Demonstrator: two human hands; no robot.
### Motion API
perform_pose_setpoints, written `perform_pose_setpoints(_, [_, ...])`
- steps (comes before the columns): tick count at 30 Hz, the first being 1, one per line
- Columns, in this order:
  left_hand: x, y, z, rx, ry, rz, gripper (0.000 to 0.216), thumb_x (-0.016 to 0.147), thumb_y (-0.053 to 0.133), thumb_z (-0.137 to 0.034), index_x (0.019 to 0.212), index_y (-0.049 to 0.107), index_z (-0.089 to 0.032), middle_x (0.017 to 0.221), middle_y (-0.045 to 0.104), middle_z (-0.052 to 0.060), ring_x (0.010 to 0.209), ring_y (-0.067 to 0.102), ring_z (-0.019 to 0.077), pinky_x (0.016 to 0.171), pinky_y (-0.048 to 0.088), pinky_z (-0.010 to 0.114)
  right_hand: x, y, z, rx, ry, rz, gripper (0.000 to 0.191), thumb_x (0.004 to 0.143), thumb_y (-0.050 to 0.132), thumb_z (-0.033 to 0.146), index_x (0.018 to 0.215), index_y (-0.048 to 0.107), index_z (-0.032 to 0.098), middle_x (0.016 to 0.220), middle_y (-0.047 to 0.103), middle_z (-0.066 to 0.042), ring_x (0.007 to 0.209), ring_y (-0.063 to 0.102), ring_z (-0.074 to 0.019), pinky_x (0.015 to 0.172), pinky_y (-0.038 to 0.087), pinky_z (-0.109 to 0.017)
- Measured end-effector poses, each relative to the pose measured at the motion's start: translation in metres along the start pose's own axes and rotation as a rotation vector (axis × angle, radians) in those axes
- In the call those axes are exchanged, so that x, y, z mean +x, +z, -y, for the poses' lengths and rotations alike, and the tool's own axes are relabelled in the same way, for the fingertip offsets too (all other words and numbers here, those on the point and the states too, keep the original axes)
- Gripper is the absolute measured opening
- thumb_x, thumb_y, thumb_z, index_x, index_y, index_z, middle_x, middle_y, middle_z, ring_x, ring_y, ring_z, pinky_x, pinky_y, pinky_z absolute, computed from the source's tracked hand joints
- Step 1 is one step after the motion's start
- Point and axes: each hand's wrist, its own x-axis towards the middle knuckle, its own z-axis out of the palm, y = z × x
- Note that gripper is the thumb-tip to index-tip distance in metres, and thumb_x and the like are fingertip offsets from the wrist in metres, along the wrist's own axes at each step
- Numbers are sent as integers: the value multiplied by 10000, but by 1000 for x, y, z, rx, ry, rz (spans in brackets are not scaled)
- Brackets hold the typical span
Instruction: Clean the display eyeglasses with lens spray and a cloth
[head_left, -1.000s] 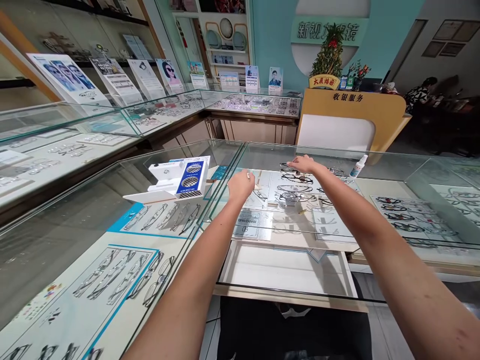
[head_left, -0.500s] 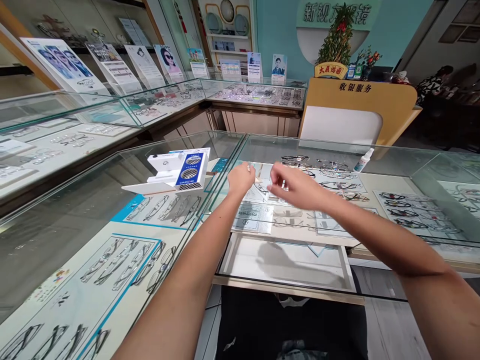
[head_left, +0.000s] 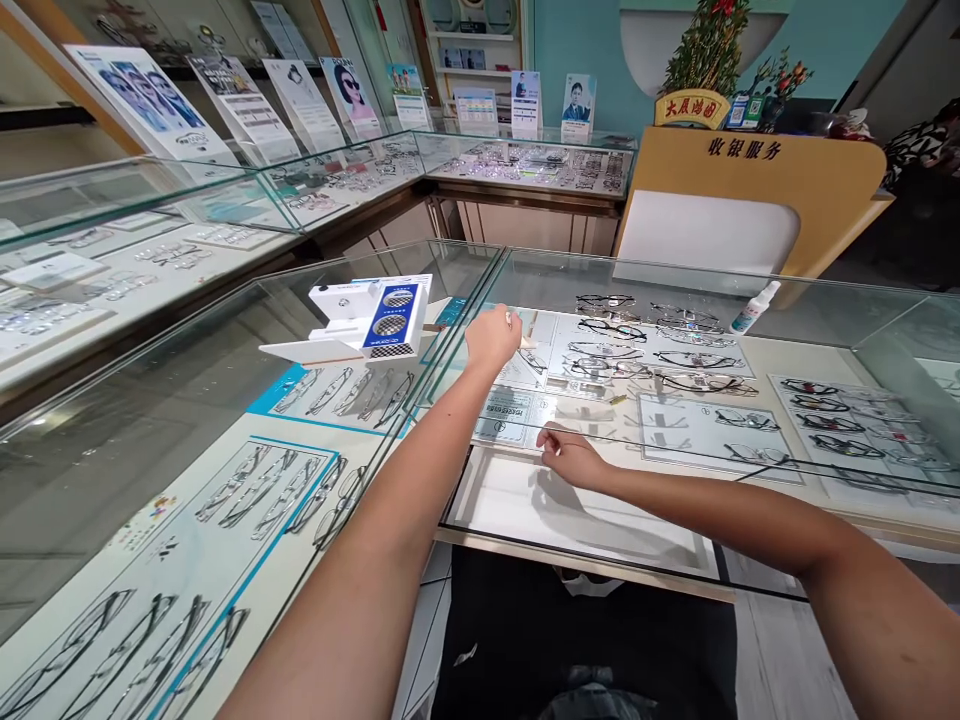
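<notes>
My left hand [head_left: 493, 337] is over the far part of the glass display case. Its fingers are curled closed, and a ring shows on one of them; whatever it may hold is hidden. Just beyond its fingers lies a pair of glasses [head_left: 532, 360] on a white card. Nearer to me, my right hand [head_left: 574, 457] is above the front edge of the display, by a printed card [head_left: 510, 415]. Those fingers are bent inward with the tips close together, and I cannot make out anything between them. Below it, a white drawer [head_left: 637, 520] stands pulled out.
On the glass to the left rests an open blue-and-white box [head_left: 394, 320]. Rows of eyeglasses [head_left: 611, 330] fill the case, with a spray bottle [head_left: 755, 308] at the back right. A wooden counter [head_left: 750, 190] stands beyond; glass edges [head_left: 457, 340] run across the case.
My right hand has come down and toward me, from beside the left hand to above the drawer. The left hand stays closed in about the same place. The view has tilted down slightly.
</notes>
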Motion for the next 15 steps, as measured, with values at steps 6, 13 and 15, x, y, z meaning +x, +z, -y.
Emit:
perform_pose_setpoints(6, [-2,-5,-3,13,0,5,380,1137,415,-392,1188,726,-180,1163,820,180,1122,762,367,827,473,387,75,11,-38,-84,-23,-251,247,929,486,138,1088,628,263,998,692,-20,962,635,-229,895,453,-340])
perform_pose_setpoints(13, [-1,-3,-1,16,1,-1,355,1141,447,-399,1183,725,-183,1134,824,171,1100,776,371,836,478,386,157,1,-48,-212,12,-405,381,1044,379,150,1310,643,217,1194,730,-87,1042,620,-240,929,431,-341])
perform_pose_setpoints(15, [0,-1,1,17,0,-1,352,1138,455,-399,1177,731,-183,1126,826,168,1094,779,371,831,479,385,182,-5,-47,-248,46,-426,369,1060,395,148,1318,656,188,1212,737,-109,1023,612,-242,906,415,-340])
